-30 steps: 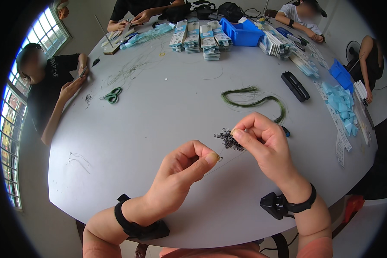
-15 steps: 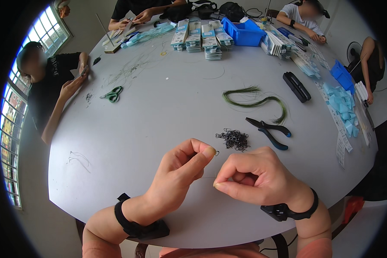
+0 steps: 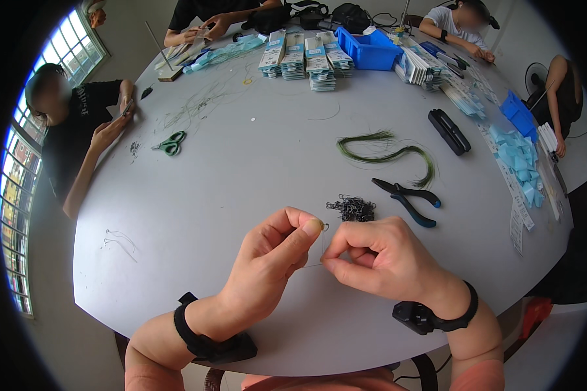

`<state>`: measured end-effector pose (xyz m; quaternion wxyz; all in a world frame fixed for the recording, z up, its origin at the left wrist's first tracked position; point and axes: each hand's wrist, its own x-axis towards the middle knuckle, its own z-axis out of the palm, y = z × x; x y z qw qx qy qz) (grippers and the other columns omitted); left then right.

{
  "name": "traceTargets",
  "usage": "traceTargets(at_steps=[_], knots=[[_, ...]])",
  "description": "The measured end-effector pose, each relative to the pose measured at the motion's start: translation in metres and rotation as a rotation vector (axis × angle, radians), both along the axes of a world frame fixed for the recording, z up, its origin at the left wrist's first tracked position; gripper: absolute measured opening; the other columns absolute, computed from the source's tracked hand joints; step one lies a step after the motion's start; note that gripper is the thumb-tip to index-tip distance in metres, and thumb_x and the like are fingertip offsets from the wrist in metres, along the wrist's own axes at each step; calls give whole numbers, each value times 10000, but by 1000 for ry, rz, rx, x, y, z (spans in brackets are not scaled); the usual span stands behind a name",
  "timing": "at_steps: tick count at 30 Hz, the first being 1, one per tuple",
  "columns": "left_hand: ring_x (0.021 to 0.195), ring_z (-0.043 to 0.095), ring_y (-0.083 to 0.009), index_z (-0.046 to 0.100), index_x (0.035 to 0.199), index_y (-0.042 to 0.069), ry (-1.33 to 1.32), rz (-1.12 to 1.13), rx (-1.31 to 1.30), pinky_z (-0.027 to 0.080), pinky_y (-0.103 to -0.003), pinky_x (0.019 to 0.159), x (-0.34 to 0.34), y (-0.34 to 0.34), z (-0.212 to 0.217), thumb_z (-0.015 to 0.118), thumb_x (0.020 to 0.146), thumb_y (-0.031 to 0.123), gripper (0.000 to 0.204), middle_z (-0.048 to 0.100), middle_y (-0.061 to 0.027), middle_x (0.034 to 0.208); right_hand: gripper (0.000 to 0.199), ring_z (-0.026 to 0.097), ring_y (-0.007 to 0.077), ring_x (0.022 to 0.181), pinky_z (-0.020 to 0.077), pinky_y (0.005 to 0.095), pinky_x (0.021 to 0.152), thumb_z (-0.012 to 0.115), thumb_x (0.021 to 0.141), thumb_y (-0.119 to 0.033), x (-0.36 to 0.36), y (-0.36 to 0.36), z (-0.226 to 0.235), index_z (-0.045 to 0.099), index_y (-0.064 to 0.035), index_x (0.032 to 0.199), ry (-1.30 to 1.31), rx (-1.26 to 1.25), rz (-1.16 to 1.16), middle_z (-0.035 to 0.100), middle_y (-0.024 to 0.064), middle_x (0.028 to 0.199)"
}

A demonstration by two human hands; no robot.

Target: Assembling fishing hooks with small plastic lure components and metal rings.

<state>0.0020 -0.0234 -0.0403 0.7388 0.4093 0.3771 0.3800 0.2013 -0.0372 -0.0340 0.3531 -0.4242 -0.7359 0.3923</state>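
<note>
My left hand (image 3: 274, 254) pinches a tiny dark hook (image 3: 325, 227) between thumb and forefinger, just above the grey round table (image 3: 241, 163). My right hand (image 3: 378, 257) sits close beside it, its fingertips closed on a thin clear line (image 3: 321, 251) that runs toward the hook. A small heap of dark hooks (image 3: 352, 208) lies on the table just beyond both hands. Black pliers with blue-tipped handles (image 3: 407, 195) lie to the right of the heap. A bundle of green strands (image 3: 388, 153) curls behind the pliers.
Green scissors (image 3: 171, 143) lie at the left. A black case (image 3: 449, 131), blue packets (image 3: 518, 159), stacked cards (image 3: 303, 62) and a blue bin (image 3: 370, 49) line the far and right sides. Other people sit at the left and far edges.
My right hand left the hook heap, drew back toward me, then moved up against my left hand. The pliers became visible once it moved. My left hand stayed almost still.
</note>
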Motion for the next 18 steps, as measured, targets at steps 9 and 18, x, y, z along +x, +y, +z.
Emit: traceTargets(at_steps=[9,18], knots=[[681,333,-56,582,995,111,-51,-40,5,299,-231,641,-2,-1,-2,586,1053,209,115,456,68,811,72,359,14,527,268,231,507,737,902,-96,2,4,-2,693,-60,857,54,-245,-50,435,-72,548],[759,372,-42,618,1042,78,-90,-164,12,324,-218,691,-6,0,-1,654,1019,249,176,507,74,878,123,342,2,557,287,221,520,648,987,-115,6,14,-13,611,-16,924,253,-156,-224,451,-79,589]])
